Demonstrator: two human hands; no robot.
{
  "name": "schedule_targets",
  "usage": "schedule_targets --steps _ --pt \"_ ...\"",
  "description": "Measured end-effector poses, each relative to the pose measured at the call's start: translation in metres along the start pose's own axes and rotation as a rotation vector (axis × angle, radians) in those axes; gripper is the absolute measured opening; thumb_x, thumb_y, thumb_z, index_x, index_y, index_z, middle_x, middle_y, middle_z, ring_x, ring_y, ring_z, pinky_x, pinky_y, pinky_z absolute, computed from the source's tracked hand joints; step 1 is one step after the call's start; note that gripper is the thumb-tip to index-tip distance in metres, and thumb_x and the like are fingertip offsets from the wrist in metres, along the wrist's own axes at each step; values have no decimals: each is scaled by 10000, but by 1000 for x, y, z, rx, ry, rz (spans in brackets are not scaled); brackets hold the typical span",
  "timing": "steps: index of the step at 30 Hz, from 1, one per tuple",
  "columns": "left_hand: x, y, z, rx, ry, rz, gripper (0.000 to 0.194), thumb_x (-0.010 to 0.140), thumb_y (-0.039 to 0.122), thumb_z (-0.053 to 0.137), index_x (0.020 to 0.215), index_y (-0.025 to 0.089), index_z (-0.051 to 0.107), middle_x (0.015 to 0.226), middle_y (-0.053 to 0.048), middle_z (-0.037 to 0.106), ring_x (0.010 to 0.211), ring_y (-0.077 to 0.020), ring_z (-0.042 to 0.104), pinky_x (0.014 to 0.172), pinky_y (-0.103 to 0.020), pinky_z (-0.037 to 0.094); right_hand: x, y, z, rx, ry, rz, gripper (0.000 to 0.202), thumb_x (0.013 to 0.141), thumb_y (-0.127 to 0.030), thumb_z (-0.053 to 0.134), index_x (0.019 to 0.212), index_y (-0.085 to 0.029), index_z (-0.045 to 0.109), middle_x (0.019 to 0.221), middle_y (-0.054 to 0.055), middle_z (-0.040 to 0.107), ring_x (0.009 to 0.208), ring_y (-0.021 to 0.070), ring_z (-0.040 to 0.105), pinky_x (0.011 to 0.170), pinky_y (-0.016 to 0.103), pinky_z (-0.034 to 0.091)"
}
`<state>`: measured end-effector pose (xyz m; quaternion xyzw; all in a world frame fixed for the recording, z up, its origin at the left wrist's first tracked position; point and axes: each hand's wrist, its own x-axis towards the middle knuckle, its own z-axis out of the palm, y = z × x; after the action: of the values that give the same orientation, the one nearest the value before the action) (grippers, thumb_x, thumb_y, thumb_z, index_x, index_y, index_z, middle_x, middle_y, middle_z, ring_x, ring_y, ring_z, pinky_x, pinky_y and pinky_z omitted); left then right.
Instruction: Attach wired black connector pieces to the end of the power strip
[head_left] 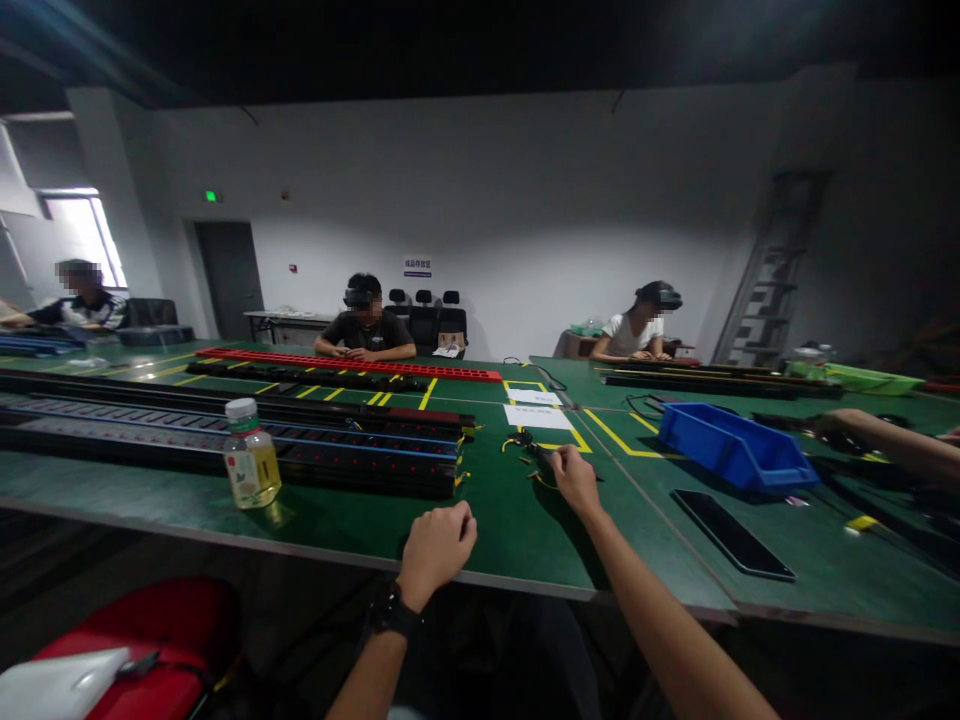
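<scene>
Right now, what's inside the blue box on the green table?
The blue bin sits tilted away, so only its outer wall and rim show. Its inside is hidden from this view. A black phone lies flat in front of it, beside the right hand.

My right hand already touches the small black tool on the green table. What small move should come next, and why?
Probably close the right hand around the small black tool and lift it slightly. The fingers rest on its near end but do not clearly grip it, and the left hand is a fist at the table edge.
</scene>
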<state>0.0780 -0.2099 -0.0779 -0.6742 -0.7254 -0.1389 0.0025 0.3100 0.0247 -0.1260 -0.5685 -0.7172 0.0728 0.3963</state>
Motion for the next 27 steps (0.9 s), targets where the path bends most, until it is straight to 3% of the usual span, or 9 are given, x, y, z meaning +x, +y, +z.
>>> schedule_targets --steps 12,16,27 --pt "-1 -1 1 -22 12 15 236 1026 348 417 1009 259 636 962 -53 769 904 -227 735 793 -303 483 1 5 0 -11 28 6 362 968 -364 458 1144 -157 696 998 126 752 915 268 695 800 317 471" --pt "-1 -2 1 -15 21 21 238 1027 353 416 999 254 630 950 -52 767 894 -225 736 770 -299 479 4 10 3 -9 20 -15 346 966 -363 462 1046 -167 736 1052 125 753 967 261 685 846 315 468" --pt "1 -3 5 3 48 31 233 1020 352 421 969 258 628 908 -37 768 860 -234 744 716 -296 479 4 15 9 82 14 -45 276 926 -404 514 924 -183 679 843 86 731 766 228 663 676 299 424"
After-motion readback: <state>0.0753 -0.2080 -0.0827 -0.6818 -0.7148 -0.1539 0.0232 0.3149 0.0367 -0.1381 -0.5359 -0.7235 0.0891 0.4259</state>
